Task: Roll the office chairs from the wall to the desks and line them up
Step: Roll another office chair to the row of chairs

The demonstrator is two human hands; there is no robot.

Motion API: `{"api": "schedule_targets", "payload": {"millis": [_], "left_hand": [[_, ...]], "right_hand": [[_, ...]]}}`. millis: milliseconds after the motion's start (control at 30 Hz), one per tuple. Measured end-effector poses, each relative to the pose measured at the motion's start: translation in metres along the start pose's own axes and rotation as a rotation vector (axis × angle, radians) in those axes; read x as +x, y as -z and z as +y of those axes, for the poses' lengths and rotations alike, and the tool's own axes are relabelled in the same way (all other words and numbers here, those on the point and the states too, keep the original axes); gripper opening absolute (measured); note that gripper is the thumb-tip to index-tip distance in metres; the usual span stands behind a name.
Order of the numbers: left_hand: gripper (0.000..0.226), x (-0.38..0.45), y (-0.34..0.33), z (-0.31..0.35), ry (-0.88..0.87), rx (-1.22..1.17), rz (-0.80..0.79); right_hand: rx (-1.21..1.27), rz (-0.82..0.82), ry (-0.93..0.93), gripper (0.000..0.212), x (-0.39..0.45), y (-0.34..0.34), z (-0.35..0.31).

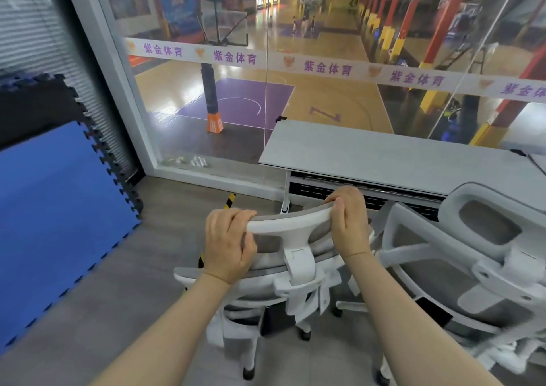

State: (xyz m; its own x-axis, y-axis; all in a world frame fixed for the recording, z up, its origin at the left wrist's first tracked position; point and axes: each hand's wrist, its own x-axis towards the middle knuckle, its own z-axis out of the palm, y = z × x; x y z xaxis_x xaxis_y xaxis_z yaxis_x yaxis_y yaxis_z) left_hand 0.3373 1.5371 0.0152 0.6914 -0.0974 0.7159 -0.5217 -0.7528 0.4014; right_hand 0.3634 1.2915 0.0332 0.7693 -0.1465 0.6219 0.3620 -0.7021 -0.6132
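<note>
A white office chair with grey mesh [298, 263] stands right below me, its back toward me, facing a grey desk [384, 155]. My left hand [229, 243] grips the left end of the chair's headrest. My right hand [350, 223] grips the right end of the same headrest. A second white and grey office chair [472, 270] stands close on the right, its frame almost touching the first chair, also in front of the desk. The first chair's seat is mostly hidden under its back.
The desk stands against a glass wall [266, 60] overlooking a basketball court. Blue and black foam mats [59, 196] cover the floor at left. A yellow-black striped strip [230, 201] runs on the grey floor left of the desk leg [286, 196].
</note>
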Motion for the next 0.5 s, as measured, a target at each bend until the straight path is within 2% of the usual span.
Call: {"api": "schedule_targets", "payload": {"millis": [233, 500], "left_hand": [[0.036, 0.051, -0.043, -0.028, -0.004, -0.043, -0.044], [0.036, 0.096, -0.069, -0.055, -0.031, -0.091, -0.168]], "right_hand": [[-0.017, -0.081, -0.092, 0.043, 0.050, -0.020, 0.030], [-0.073, -0.127, -0.290, 0.041, 0.084, -0.039, 0.038]]}}
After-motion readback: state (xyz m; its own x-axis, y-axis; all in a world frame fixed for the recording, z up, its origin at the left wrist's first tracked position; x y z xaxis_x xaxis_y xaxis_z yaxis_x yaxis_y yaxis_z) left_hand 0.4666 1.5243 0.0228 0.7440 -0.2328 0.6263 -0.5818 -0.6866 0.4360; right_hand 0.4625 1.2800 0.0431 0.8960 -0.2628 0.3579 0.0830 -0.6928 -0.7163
